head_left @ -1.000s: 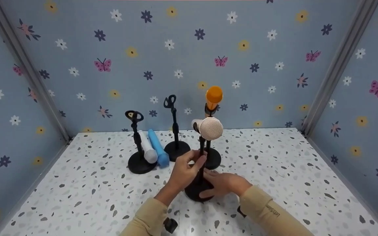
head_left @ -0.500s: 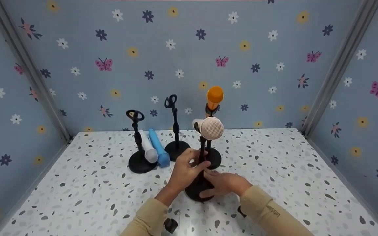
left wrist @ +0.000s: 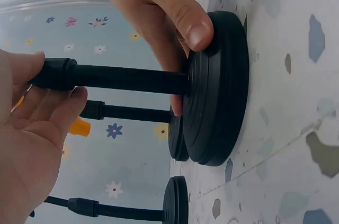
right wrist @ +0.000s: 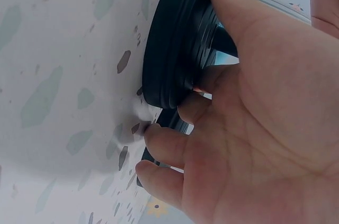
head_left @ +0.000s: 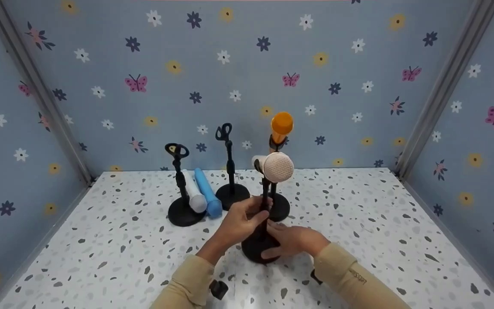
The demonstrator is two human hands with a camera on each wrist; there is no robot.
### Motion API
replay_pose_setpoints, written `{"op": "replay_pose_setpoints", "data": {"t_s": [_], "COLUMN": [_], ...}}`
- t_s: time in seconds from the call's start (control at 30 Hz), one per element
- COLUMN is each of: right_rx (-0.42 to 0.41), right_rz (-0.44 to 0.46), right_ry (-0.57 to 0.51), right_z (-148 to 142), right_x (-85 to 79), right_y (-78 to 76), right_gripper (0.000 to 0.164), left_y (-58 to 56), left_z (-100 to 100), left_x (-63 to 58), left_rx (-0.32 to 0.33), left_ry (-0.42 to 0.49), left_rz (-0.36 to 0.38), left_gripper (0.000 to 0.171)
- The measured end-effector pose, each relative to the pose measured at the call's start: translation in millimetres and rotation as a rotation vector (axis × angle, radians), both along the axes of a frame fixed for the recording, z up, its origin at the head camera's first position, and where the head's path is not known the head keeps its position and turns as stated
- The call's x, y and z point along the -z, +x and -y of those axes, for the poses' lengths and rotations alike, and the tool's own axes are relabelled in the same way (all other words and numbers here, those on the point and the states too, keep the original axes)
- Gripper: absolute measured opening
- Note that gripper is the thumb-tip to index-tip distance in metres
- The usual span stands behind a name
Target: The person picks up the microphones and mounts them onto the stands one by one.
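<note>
A black microphone stand point(head_left: 253, 249) stands upright on the table in front of me, a pale cream microphone point(head_left: 278, 167) clipped at its top. My left hand point(head_left: 239, 223) pinches the stand's pole around its collar point(left wrist: 55, 73), thumb on one side and fingers on the other. Low down, my right hand point(head_left: 295, 240) grips the round base point(left wrist: 225, 89), with the thumb on its upper face and the fingers along the far edge. Directly behind, an orange microphone point(head_left: 282, 123) sits in the clip of a second black stand point(head_left: 282, 208).
Two bare black stands, one at the left point(head_left: 185, 214) and one further back point(head_left: 232, 195), have no microphone in their clips. Between them lie a white microphone point(head_left: 196, 201) and a blue microphone point(head_left: 207, 193). A flowered wall point(head_left: 247, 77) closes off the speckled table point(head_left: 118, 257) behind.
The left thumb moved slightly down the pole and back up, and the left forearm has shifted a little left. The right hand and the stand stay in place.
</note>
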State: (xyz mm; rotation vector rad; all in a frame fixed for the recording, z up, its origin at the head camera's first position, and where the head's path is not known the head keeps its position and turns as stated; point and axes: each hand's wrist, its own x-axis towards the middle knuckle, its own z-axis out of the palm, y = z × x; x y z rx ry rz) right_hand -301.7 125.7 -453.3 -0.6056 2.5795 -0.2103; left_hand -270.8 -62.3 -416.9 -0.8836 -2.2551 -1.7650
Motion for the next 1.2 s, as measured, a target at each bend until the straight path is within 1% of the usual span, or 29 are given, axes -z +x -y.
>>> {"op": "replay_pose_setpoints", "data": {"t_s": [0.1, 0.23, 0.3, 0.37, 0.43, 0.5, 0.6, 0.67, 0.7, 0.77, 0.9, 0.97, 1.0, 1.03, 1.1, 1.2], "right_rx": [0.002, 0.009, 0.009, 0.012, 0.008, 0.007, 0.003, 0.007, 0.011, 0.016, 0.022, 0.023, 0.024, 0.025, 0.025, 0.032], "right_rz": [0.004, 0.002, -0.002, -0.001, -0.001, 0.000, 0.002, 0.003, 0.007, 0.008, 0.009, 0.008, 0.011, 0.015, 0.018, 0.020], "right_ry": [0.012, 0.016, 0.004, -0.009, -0.005, 0.005, 0.018, 0.016, 0.015, 0.018, 0.022, 0.015, 0.012, 0.010, 0.003, 0.004], "right_z": [1, 1, 0, 0, -1, -1, 0, 0, 1, 1, 2, 2, 1, 1, 0, -1], "right_x": [0.0, 0.1, 0.6, 0.8, 1.0, 0.6, 0.4, 0.4, 0.5, 0.2, -0.7, -1.2, -1.2, -1.1, -1.3, -1.7], "right_y": [0.2, 0.8, 0.9, 1.0, 0.7, 0.2, -0.2, 0.1, 0.3, 0.6, 0.7, 0.7, 0.8, 0.8, 0.8, 0.7], "right_gripper": [0.096, 0.097, 0.098, 0.098, 0.098, 0.098, 0.098, 0.098, 0.098, 0.097, 0.097, 0.097, 0.098, 0.098, 0.098, 0.098], "left_y": [0.5, 1.9, -2.0, -8.5, -16.6, -23.5, -27.4, -28.1, -27.7, -27.0, -25.3, -25.6, -26.1, -26.8, -28.7, -32.9], "left_z": [-1, -4, -5, -4, -3, -1, 3, 5, 5, 5, 0, -3, -3, -3, -2, 0], "left_x": [0.0, -0.4, 3.7, 9.9, 17.7, 23.5, 25.0, 24.7, 24.0, 22.7, 20.6, 21.0, 21.1, 21.1, 21.0, 20.4], "left_rx": [-0.030, -0.102, -0.127, -0.136, -0.120, -0.087, -0.028, -0.009, -0.011, -0.033, -0.132, -0.170, -0.177, -0.173, -0.137, -0.041], "left_ry": [0.002, 0.021, 0.013, -0.007, -0.018, -0.020, -0.025, -0.031, -0.039, -0.063, -0.116, -0.126, -0.124, -0.116, -0.098, -0.057], "left_rz": [-0.036, -0.083, -0.096, -0.110, -0.111, -0.103, -0.066, -0.045, -0.049, -0.078, -0.165, -0.168, -0.158, -0.141, -0.103, -0.047], "left_gripper": [0.025, 0.025, 0.025, 0.025, 0.025, 0.025, 0.025, 0.024, 0.023, 0.025, 0.031, 0.031, 0.030, 0.027, 0.025, 0.023]}}
